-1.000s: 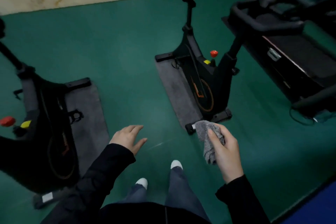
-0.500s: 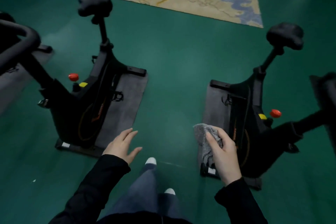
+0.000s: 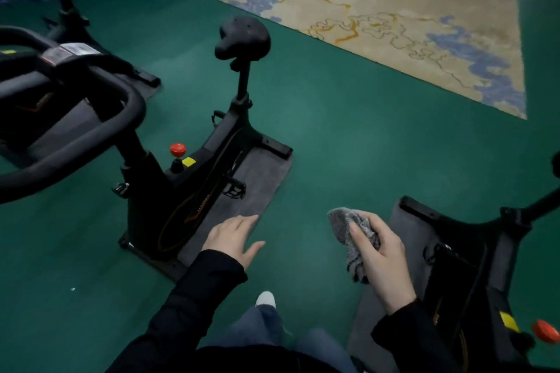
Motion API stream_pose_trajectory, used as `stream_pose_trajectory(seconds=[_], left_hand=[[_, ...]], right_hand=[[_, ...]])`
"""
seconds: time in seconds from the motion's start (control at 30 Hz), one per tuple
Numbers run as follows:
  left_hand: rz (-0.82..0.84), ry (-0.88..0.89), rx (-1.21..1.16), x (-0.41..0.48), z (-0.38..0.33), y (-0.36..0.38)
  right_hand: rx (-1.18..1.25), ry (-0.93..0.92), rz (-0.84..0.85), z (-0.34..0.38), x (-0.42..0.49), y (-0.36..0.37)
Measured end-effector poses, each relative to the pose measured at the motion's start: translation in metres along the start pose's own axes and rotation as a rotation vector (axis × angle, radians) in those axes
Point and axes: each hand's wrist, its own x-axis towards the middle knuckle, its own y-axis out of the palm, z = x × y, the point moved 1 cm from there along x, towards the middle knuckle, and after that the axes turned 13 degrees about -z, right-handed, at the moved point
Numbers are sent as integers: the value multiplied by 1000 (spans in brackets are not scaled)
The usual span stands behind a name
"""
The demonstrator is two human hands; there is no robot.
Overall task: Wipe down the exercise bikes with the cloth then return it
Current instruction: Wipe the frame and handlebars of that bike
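The grey cloth [image 3: 348, 227] was bunched up in the right hand [image 3: 383, 257], held in the air above the green floor [image 3: 333, 145]. We saw the fingers [image 3: 374, 222] curled closely round it, the thumb pressed across its front and a loose end hanging below the palm. It touched neither bike.

The left hand [image 3: 233, 239] held nothing. Its fingers [image 3: 245, 219] were nearly straight and a little spread, the palm facing down in the air over the near corner of a dark mat [image 3: 260, 179].

On that mat stood the black exercise bike [image 3: 194, 191] on the left, its saddle [image 3: 242, 36] on a tall post at the far end, a red knob [image 3: 178, 149] and a yellow label [image 3: 188, 161] on the frame, and a pedal out over the mat. Its looped handlebar [image 3: 91, 142] reached toward the left edge of the view, blurred.

To the right of the cloth we made out a second bike [image 3: 472, 266] on its own mat [image 3: 406, 227] — only partly in view. Between the two mats, below the hands, one white shoe toe [image 3: 266, 299] showed on the floor. A third bike [image 3: 65, 9] stood at the far left, and a patterned beige carpet [image 3: 378, 15] lay beyond the green floor.
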Motion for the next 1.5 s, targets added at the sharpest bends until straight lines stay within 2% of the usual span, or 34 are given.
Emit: stream_pose_trajectory(seconds=[0.2, 0.57, 0.77, 0.97, 1.33, 1.5], left_hand=[[-47, -121, -2, 26, 21, -15], [-112, -577, -10, 36, 59, -14], [-213, -821, -52, 88, 42, -20], [-326, -964, -46, 130, 6, -23], [-452, -1309, -101, 115, -28, -20], [-488, -1422, -110, 99, -14, -25]], right_hand=[[35, -8, 147, 15, 56, 45], [75, -146, 547, 39, 155, 130], [81, -223, 718, 51, 247, 156], [89, -285, 880, 60, 314, 183], [108, -401, 1200, 87, 332, 245], [156, -439, 1267, 105, 321, 280]])
